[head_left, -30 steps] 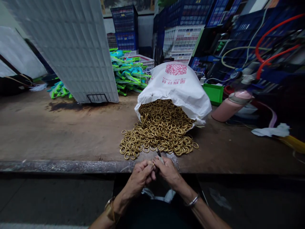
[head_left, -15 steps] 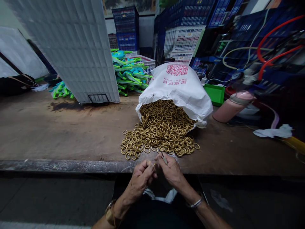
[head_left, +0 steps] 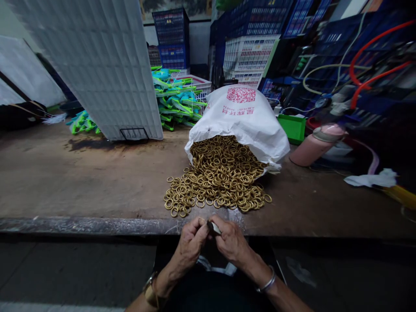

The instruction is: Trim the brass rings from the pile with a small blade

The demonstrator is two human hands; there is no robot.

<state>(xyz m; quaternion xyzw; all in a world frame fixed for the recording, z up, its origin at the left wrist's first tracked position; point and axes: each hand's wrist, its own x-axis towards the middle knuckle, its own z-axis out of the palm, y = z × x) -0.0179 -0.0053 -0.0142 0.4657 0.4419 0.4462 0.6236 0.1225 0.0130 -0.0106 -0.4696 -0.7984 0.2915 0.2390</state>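
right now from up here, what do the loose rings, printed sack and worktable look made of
Loose rings: brass-coloured, soft sheen; metal or coated plastic, unclear.
Printed sack: matte white, creased; perhaps woven plastic or paper.
Worktable: probably wood, judging by its brown, worn, stained top.

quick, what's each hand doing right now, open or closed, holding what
Left hand: closed in a pinch; what it holds, if anything, is hidden.
Right hand: closed, holding a small dark-tipped tool.
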